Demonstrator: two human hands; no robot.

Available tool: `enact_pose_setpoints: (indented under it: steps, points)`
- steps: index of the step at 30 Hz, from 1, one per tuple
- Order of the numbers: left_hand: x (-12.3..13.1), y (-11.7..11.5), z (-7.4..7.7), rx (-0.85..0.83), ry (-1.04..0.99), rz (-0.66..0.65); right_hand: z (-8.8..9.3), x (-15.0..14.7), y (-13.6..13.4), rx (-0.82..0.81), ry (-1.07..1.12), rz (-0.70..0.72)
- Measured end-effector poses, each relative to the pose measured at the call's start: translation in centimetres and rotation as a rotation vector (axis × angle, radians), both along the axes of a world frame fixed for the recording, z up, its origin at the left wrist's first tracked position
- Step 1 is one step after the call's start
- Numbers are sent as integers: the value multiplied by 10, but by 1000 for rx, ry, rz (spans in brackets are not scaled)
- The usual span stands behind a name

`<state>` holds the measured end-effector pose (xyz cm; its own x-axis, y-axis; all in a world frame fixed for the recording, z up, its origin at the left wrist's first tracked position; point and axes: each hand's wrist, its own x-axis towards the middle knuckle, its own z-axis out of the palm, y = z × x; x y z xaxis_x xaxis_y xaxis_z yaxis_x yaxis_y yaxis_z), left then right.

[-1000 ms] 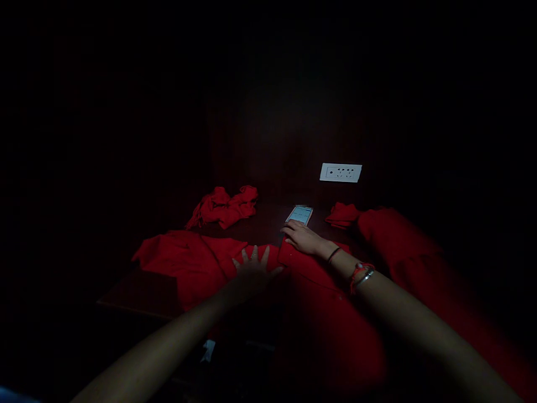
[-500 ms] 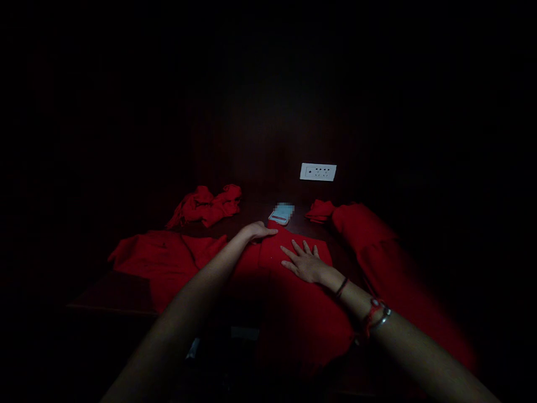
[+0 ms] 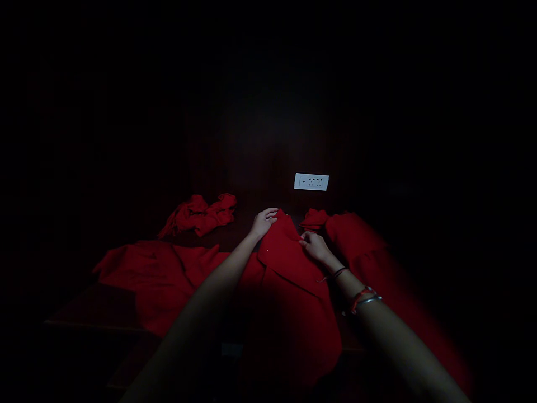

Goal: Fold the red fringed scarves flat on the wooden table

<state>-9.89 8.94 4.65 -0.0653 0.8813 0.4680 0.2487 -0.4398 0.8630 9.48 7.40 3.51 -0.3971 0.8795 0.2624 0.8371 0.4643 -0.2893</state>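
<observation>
Red cloth (image 3: 289, 263), a folded panel, lies on the middle of the dark bench (image 3: 96, 305), directly ahead of the person, its near part hanging over the bench's front edge. The panel sits between the two hands, tilted so that its far corner points toward the wall.

Left hand (image 3: 263, 222): at the far corner of the red cloth, fingers loosely curved and laid on the fabric's upper edge. The dim light does not show whether they pinch it.

Right hand (image 3: 314, 246): at the panel's right edge, a little nearer than the left hand, fingers curled shut on the fabric there. The wrist carries a dark band (image 3: 338, 273) and, further up the forearm, a red and a metal bracelet (image 3: 364, 296).

Surroundings: a second red garment (image 3: 155, 274) is spread flat on the bench just left of the panel, its edge meeting it under the left forearm. A crumpled red piece (image 3: 201, 215) lies beyond it, well apart from the left hand. A small folded red piece (image 3: 314, 218) sits just beyond the right hand, and more red fabric (image 3: 361, 240) drapes away to the right. A white wall socket (image 3: 311, 182) is set in the dark wall above.
</observation>
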Motion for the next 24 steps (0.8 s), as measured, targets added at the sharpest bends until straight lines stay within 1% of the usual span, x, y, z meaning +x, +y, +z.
enact_pose_setpoints:
  steps: [2,4,5,7,9,10,12,14,15,17,20,22,24]
  points:
    - [-2,8,-8,20,31,55,1,4,-1,113,48,-41]
    - [-2,14,-15,22,117,125,1,5,-3,167,14,-78]
    - [-2,16,-19,-12,197,169,0,3,-5,160,-35,-98]
    - [-2,17,-25,-131,374,255,-5,-3,-11,117,-150,-146]
    - [-5,14,-31,-240,488,311,-11,-11,-22,110,-228,-150]
    - [-7,11,-34,-261,505,327,-14,-15,-27,129,-243,-122]
    - [-15,0,-37,-239,539,364,-20,-22,-40,147,-250,3]
    - [-23,-16,-40,-195,623,407,-24,-26,-49,60,-286,140]
    - [-28,-27,-41,-183,680,415,-26,-28,-52,-9,-313,180]
    - [-36,-52,-45,-205,804,370,-28,-30,-56,-124,-358,198]
    - [-47,-90,-52,-273,964,191,-26,-31,-57,-181,-377,163]
    - [-51,-107,-54,-313,1038,112,-23,-30,-59,-196,-388,153]
    - [-50,-114,-51,-373,1069,103,-21,-27,-62,-185,-386,129]
